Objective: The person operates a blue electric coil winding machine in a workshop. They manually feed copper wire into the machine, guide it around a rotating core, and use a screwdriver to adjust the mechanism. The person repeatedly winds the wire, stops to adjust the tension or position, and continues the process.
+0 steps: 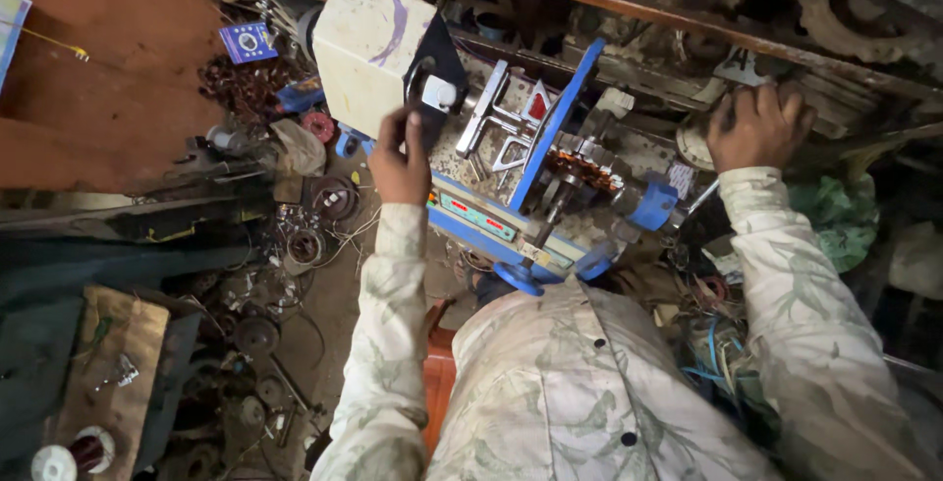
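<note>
A blue-framed winding machine (535, 191) stands in front of me, with a coil of copper wire (582, 167) on its shaft and a cream box (368, 44) at its left end. My left hand (398, 157) reaches up beside the box, fingertips at a small white knob (439, 94) on a black bracket. My right hand (756, 125) lies far right, fingers curled down among dark metal parts on a cluttered shelf; what it grips is hidden. Both sleeves are pale with a leaf print.
Round metal parts, coils and wires (295, 245) litter the dirt floor on the left. A wooden board (113, 363) with a wire spool (74, 456) lies lower left. A green bag (835, 211) sits right. A wooden rail (629, 4) crosses the top.
</note>
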